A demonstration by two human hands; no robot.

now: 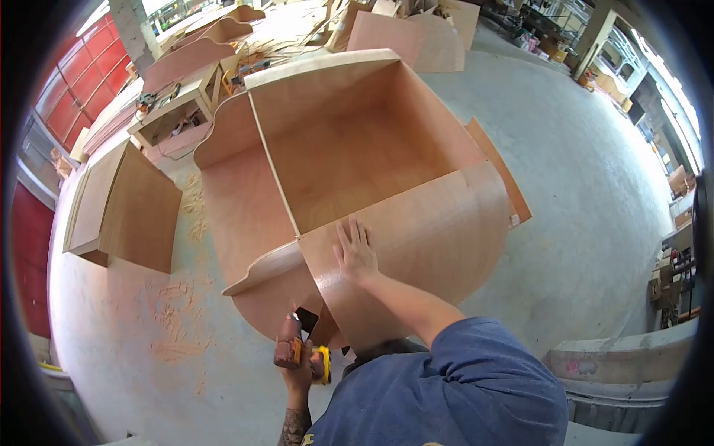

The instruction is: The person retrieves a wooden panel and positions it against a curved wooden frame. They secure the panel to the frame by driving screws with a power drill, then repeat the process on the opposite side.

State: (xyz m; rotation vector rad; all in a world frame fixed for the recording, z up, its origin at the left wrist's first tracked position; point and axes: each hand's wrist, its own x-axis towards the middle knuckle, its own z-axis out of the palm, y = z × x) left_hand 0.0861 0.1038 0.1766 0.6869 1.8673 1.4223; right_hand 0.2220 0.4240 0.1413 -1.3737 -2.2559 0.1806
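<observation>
Cabinet (364, 186) under our splayed right hand (357, 256), 1 o'clock from left hand (299, 374) gripping drill (288, 349); box (141, 212) at cabinet's 9 o'clock.

1. This is a woodworking workshop, with a large wooden unit (416, 223) standing open in the middle, its panels bare.
2. A drill (288, 351) is in use at the near left of it.
3. Pale shavings (177, 348) lie scattered over the grey floor (587, 171) on the left.
4. A smaller wooden box (141, 212), also unpainted, stands at the left.
5. At the far left, a rough bench (190, 104) carries tools (145, 102), and wavy-edged boards (186, 63) lie behind it.
6. Flat sheets (383, 36) and loose strips (286, 48) are gathered at the far side.
7. A bare pillar (134, 30) and a red wall (85, 78) suggest an industrial building.
</observation>
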